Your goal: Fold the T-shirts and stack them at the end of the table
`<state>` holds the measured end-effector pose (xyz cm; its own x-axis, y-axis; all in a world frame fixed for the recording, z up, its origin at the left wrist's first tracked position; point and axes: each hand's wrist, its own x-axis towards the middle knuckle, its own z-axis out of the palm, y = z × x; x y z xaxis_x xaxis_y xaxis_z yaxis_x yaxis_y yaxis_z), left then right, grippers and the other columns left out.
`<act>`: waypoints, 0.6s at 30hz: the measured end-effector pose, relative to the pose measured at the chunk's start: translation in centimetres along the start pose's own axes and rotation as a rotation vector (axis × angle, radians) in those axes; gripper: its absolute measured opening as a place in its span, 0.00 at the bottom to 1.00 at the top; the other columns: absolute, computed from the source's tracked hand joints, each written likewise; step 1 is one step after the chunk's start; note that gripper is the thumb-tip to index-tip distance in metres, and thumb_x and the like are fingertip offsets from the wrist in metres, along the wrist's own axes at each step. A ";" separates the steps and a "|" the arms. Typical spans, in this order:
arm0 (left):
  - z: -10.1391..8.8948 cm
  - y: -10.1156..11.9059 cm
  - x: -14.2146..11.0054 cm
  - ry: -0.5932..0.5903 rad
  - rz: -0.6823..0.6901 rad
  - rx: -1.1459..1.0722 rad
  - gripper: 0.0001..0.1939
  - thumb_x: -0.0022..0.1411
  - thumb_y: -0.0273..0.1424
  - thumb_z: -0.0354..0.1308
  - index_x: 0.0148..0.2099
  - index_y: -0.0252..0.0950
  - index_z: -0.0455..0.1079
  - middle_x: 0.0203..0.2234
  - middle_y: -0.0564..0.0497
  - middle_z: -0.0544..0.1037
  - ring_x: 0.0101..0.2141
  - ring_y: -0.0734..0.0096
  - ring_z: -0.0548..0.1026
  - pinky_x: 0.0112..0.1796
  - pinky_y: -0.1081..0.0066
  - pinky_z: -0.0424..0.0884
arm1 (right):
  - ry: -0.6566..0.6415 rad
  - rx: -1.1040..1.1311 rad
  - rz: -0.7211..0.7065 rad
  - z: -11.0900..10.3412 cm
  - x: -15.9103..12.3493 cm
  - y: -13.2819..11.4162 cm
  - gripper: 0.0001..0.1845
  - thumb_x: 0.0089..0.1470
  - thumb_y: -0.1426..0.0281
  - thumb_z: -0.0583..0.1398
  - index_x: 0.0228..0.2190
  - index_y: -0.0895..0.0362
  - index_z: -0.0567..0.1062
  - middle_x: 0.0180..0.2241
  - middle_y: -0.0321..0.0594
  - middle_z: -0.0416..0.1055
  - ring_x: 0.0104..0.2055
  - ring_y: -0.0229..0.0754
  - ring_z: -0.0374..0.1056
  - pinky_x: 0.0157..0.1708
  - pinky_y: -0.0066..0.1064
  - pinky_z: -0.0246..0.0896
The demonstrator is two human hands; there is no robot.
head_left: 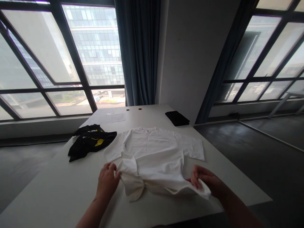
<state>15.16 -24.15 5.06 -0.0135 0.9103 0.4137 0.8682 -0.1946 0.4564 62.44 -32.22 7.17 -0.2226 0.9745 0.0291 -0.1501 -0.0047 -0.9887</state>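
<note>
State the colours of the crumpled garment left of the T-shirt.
The garment is black with yellow, best seen in the head view.

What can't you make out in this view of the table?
Head view:
Lower hem of the white T-shirt: bunched, partly hidden by the left hand and right hand.
Yellow print on the black garment: mostly hidden by its folds.
Papers at the far end: writing too small to read.
Folded black cloth: too dark to identify.
</note>
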 end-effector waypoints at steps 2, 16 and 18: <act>0.1 1.5 -1.3 0.073 0.122 0.000 0.10 0.63 0.35 0.54 0.43 0.40 0.73 0.47 0.40 0.77 0.45 0.51 0.75 0.49 0.54 0.70 | 0.025 -0.214 0.021 -0.1 0.8 0.3 0.18 0.57 0.51 0.63 0.35 0.53 0.76 0.36 0.44 0.79 0.42 0.52 0.77 0.55 0.53 0.68; 8.7 4.6 0.4 -0.337 0.108 0.101 0.30 0.66 0.44 0.60 0.69 0.48 0.67 0.71 0.41 0.61 0.70 0.36 0.53 0.65 0.37 0.49 | 0.418 -1.576 0.283 -4.7 10.9 8.5 0.34 0.67 0.55 0.49 0.68 0.56 0.65 0.73 0.46 0.53 0.74 0.63 0.47 0.68 0.65 0.45; 9.4 5.3 0.9 -0.311 0.121 0.081 0.29 0.65 0.42 0.61 0.67 0.48 0.68 0.70 0.41 0.62 0.70 0.38 0.54 0.66 0.38 0.49 | 0.442 -1.588 0.312 -5.7 12.0 8.6 0.35 0.68 0.54 0.48 0.69 0.57 0.63 0.73 0.46 0.51 0.74 0.63 0.46 0.68 0.64 0.45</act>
<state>24.37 -20.91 0.42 0.2331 0.9526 0.1953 0.8911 -0.2897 0.3494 63.96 -19.34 -1.79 0.2565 0.9654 0.0482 0.9615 -0.2497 -0.1147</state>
